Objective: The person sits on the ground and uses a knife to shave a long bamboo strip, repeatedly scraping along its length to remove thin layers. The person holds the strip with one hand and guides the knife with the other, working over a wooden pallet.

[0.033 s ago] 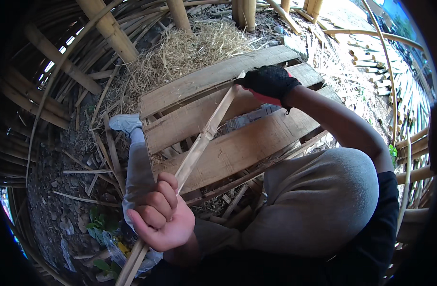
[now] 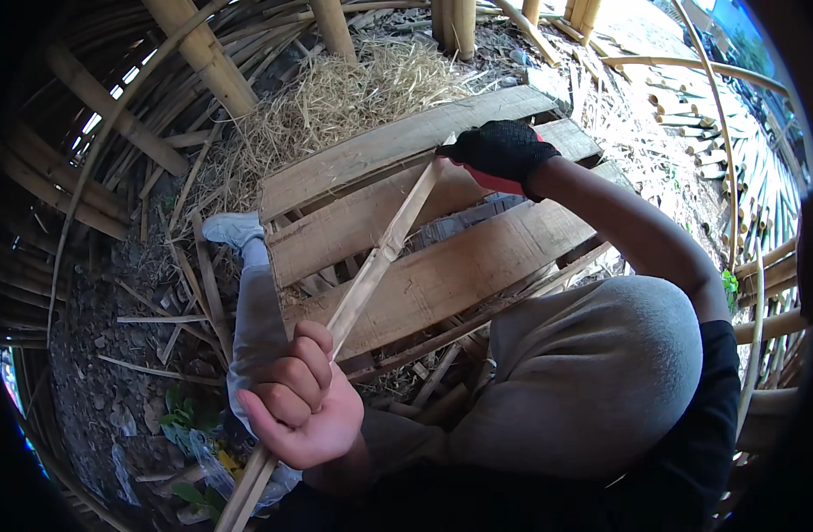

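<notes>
A long pale bamboo strip [image 2: 380, 257] runs from the lower left up to the upper middle, slanting over a wooden pallet [image 2: 477, 257]. My bare left hand [image 2: 304, 399] is closed around the strip near its lower end. My right hand [image 2: 500, 149], in a black glove with red showing on its underside, is closed at the strip's far end above the pallet planks. I cannot tell whether the red belongs to the glove or to something held. My grey-trousered knee [image 2: 601, 381] fills the lower right.
A heap of dry straw [image 2: 344, 97] lies behind the pallet. My other leg ends in a grey shoe [image 2: 234, 229] left of the planks. Thick bamboo poles [image 2: 203, 62] and split strips ring the spot. More cut bamboo pieces [image 2: 690, 133] lie at the right.
</notes>
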Demonstrator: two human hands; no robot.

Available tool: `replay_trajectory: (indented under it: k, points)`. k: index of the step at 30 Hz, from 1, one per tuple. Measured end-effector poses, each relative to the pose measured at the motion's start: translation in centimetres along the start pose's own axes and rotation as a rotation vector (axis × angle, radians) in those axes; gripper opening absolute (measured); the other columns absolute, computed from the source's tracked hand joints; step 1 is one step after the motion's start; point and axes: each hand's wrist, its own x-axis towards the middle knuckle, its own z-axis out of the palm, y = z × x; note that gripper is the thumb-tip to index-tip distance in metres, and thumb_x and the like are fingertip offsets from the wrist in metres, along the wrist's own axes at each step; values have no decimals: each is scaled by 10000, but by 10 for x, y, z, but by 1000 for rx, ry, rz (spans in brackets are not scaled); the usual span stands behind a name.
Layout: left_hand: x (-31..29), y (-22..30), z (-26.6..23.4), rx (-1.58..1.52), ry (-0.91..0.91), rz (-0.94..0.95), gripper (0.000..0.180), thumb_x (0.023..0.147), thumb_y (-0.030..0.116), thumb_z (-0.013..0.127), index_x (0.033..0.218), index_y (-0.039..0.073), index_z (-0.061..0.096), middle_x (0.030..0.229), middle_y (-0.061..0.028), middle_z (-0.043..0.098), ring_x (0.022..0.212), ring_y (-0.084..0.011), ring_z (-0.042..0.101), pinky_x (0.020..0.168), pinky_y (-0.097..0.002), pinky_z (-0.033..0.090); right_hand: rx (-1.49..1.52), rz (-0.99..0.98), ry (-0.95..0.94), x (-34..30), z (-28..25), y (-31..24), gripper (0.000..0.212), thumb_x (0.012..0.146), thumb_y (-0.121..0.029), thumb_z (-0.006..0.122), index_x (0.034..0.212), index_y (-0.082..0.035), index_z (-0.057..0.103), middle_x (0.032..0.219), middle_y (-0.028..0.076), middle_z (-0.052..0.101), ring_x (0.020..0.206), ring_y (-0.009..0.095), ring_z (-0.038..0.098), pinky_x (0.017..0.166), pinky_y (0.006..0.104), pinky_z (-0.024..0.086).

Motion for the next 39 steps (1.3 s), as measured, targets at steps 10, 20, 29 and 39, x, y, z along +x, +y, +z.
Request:
replay_trajectory:
  k: [10,20,29,39]
  points:
    - [4,2,-5,16,-27,7,546,1074,264,227,534,198,183,481,46,159,488,-117,128,649,-329,272,-27,19,-11,3,9,21,305,1018,-335,479,1179,-223,713,988,100,738,884,304,711,778,425,562]
    - [4,2,-9,31,-44,21,555,1066,253,248,520,198,168,474,49,156,470,-117,103,612,-325,266,-86,-5,-93,1,-2,22,353,1040,-358,434,1254,-238,689,1058,117,725,942,319,703,830,413,554]
    - [10,1,-10,21,-234,44,573,1070,264,255,507,201,171,471,49,149,462,-114,112,589,-329,240,62,-281,81,-18,-6,-9,343,1033,-343,448,1174,-178,715,1036,139,727,936,327,701,826,437,554]
    - [4,15,-19,50,-163,63,557,1087,277,233,538,188,211,503,49,182,497,-118,142,625,-326,247,-72,522,26,-24,-16,-3,520,1002,-515,419,1016,-124,762,1000,170,728,954,382,689,866,463,532]
